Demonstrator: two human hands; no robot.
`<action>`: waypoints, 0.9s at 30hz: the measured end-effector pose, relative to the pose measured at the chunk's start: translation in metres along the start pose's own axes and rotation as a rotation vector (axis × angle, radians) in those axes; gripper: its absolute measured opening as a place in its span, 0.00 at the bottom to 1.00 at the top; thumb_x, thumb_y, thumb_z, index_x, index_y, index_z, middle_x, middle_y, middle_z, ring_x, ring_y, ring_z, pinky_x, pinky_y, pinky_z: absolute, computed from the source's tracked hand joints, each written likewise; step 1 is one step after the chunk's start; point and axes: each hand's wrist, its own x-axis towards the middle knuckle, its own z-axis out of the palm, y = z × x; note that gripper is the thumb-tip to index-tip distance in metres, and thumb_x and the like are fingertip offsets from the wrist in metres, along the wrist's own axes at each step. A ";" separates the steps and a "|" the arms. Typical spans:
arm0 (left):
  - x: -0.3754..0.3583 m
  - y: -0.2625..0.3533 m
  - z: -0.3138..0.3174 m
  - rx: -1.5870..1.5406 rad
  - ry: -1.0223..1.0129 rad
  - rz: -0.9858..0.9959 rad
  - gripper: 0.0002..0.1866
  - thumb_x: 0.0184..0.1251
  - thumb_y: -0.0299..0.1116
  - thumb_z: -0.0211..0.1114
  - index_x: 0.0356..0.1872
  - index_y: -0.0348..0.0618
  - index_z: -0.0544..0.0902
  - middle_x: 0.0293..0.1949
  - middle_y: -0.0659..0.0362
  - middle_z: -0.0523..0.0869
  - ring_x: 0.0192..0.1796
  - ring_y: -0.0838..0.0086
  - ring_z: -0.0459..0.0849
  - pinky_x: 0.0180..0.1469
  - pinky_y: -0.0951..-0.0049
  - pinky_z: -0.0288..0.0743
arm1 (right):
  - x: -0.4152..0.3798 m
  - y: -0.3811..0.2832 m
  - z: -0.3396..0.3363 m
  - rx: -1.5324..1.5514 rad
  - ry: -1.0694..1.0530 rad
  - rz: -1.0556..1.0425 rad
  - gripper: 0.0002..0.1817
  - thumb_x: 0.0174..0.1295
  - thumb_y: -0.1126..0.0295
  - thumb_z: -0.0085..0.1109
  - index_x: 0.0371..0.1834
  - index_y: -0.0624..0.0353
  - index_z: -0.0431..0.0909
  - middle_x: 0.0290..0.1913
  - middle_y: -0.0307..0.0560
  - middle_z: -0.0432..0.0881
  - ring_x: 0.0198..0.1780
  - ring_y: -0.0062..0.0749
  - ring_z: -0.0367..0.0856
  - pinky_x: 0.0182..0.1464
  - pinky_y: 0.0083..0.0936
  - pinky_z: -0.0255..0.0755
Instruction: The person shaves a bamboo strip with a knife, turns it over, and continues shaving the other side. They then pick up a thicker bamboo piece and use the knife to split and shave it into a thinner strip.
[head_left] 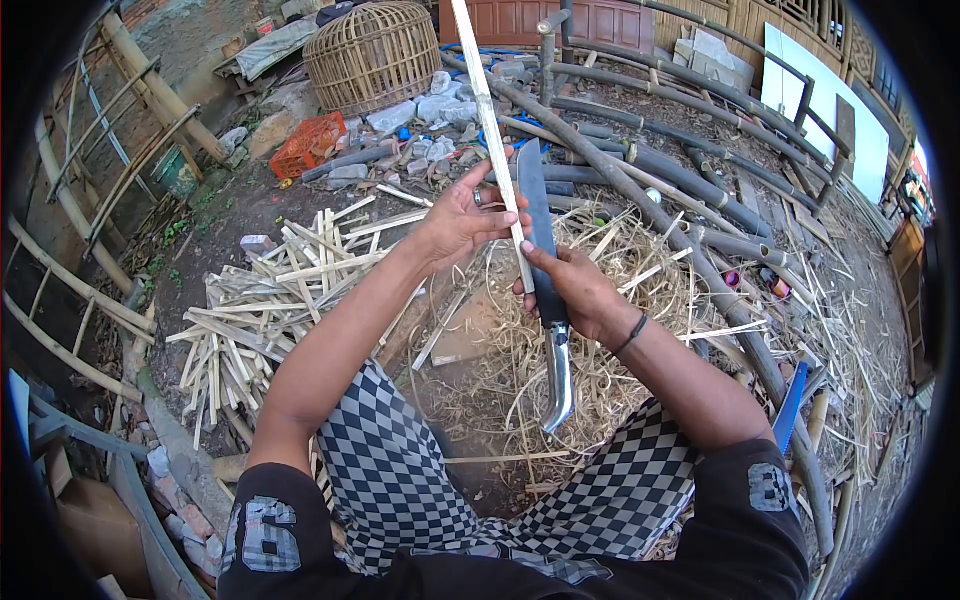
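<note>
A long pale split-bamboo strip slants up and away from me. My left hand pinches it between thumb and fingers near its lower part; a ring shows on one finger. My right hand is closed around the machete where the dark blade meets the handle section. The blade points away from me, beside the strip, and the curved silver handle end hangs below the hand. My right thumb lies against the strip's lower end. Some right fingers are hidden behind the machete and strip.
Cut bamboo strips lie heaped to the left. Curly shavings cover the ground before my knees. A long pole runs along the right, near a blue saw. Farther back are an orange crate and a woven bamboo cage.
</note>
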 end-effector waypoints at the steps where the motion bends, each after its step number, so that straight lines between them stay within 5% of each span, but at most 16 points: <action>1: 0.000 0.000 0.000 0.018 -0.009 -0.005 0.49 0.64 0.14 0.68 0.81 0.60 0.53 0.51 0.53 0.83 0.55 0.64 0.87 0.63 0.57 0.85 | 0.000 0.000 0.000 0.001 0.000 0.001 0.24 0.74 0.50 0.59 0.55 0.60 0.68 0.34 0.46 0.85 0.26 0.26 0.83 0.28 0.24 0.78; 14: -0.003 0.002 0.008 0.030 -0.055 -0.031 0.53 0.67 0.18 0.68 0.83 0.70 0.47 0.47 0.52 0.86 0.50 0.63 0.89 0.53 0.61 0.88 | -0.004 0.000 0.002 -0.020 -0.006 -0.014 0.24 0.75 0.47 0.57 0.54 0.58 0.72 0.36 0.45 0.86 0.28 0.23 0.83 0.29 0.22 0.76; 20: -0.003 0.001 0.009 0.069 -0.062 -0.012 0.50 0.68 0.22 0.69 0.83 0.63 0.47 0.46 0.54 0.85 0.49 0.65 0.88 0.55 0.61 0.87 | -0.003 0.000 -0.001 0.020 -0.030 0.003 0.22 0.74 0.50 0.59 0.53 0.57 0.69 0.36 0.46 0.86 0.26 0.26 0.83 0.28 0.24 0.78; 27: -0.004 0.000 0.008 0.125 -0.005 -0.037 0.39 0.69 0.24 0.70 0.78 0.48 0.61 0.47 0.56 0.85 0.49 0.68 0.88 0.56 0.64 0.87 | -0.001 0.001 -0.003 0.018 -0.031 0.023 0.22 0.75 0.50 0.57 0.54 0.58 0.69 0.36 0.46 0.86 0.26 0.26 0.83 0.27 0.24 0.78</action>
